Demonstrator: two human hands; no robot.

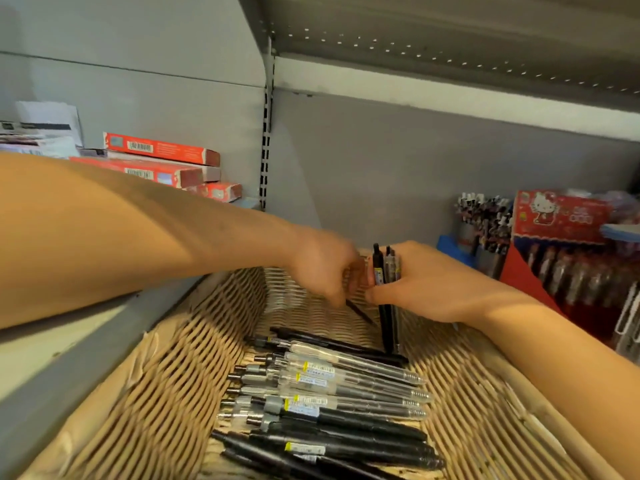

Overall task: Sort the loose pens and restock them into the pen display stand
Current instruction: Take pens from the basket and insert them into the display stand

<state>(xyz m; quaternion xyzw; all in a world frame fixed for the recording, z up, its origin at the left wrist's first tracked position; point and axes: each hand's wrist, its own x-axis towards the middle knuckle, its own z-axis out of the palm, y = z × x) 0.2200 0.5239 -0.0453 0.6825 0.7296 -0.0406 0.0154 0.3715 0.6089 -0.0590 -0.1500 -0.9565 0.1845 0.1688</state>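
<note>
While most of the loose pens (329, 400) are still lying in a heap below & nearer the viewer than both hands, the sort is looking early-stage imo: only a small bundle is being gathered so far.

That bundle of pens (386, 268), approx 3–4, black and clear barrels, is standing upright in the right hand (429, 282), fingers curling round it, thumb pressing at the lower front. The left hand (325, 268) is reaching in just beside it, blurred w/ motion; fingers are curling down and seem to be pinching a single dark pen (358, 311) that's angling down toward the right hand. Can't tell for sure whether it's properly gripped or just being touched.

Container under both hands: a tray lined w/ honeycomb paper wrap (166, 386). Pens in it are lying roughly parallel, clicker ends pointing left, tips right; clear-barrel ones w/ yellow barcode stickers are sitting mid-pile, matte black ones nearest the viewer.

Right of the right hand: a red pen display stand (568, 271) holding rows of pens in its front tier, pic too blurry to tell free slots. Behind it, a cup of pens (481, 216) w/ clips up, and a red cartoon-cat box (564, 213).

Behind the left forearm: red flat boxes (162, 161) stacked on the shelf (79, 344).

Left to do, judging by this: nearly the whole pile, plus the restocking itself.
</note>
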